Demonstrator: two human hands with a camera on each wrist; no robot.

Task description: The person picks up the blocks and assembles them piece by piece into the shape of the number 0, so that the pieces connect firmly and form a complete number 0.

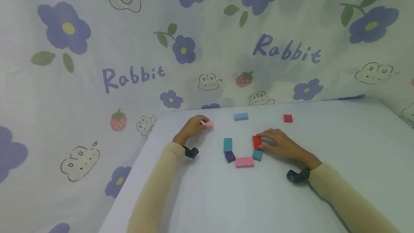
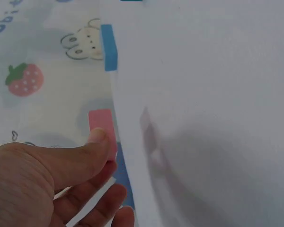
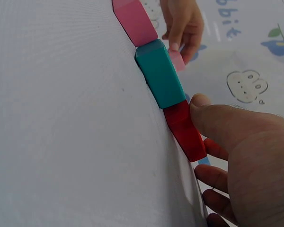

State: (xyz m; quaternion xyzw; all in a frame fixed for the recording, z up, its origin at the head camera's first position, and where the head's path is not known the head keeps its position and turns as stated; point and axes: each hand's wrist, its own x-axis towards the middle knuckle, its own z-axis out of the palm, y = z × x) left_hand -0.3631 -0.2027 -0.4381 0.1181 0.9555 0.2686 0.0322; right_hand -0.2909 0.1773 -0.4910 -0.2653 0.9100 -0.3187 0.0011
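pale pink block: pinched tight between the thumb and fingers of the left hand, at three o'clock from that hand in the head view. in the left wrist view, poking up past the thumb to twelve o'clock. held between eight and nine o'clock from the blue block, and between ten and eleven o'clock from the long teal block.

long red block: held between the thumb and fingers of the right hand, at nine o'clock from that hand. touching a small teal block at six o'clock.

stretched in from seven o'clock on the left arm, from four o'clock on the right arm.
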